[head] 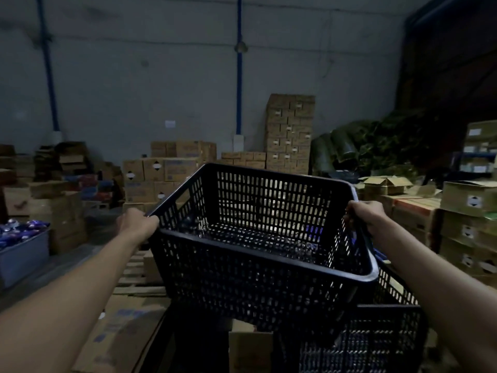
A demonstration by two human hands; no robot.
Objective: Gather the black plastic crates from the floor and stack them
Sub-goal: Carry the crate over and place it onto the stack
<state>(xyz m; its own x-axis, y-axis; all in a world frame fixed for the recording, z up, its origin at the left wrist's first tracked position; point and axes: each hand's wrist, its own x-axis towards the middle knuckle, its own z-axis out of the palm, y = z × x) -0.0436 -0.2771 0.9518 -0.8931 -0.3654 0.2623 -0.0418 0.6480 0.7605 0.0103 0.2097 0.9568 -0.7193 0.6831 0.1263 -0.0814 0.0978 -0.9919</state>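
Note:
I hold a black perforated plastic crate (242, 275) up in front of me, tilted a little down to the right, and it looks empty. My left hand (137, 224) grips its left rim. My right hand (368, 215) grips its right rim. Below it at the lower right stands a second black crate (382, 337), partly hidden by the one I hold. A dark crate edge (161, 335) shows at the lower middle.
Stacks of cardboard boxes (289, 133) line the back wall and the right side (468, 227). A grey bin of blue packets (21, 246) stands at the left. Flattened cardboard (121, 327) and a wooden pallet (134, 267) cover the floor. Green bundles (347, 149) lie at the back right.

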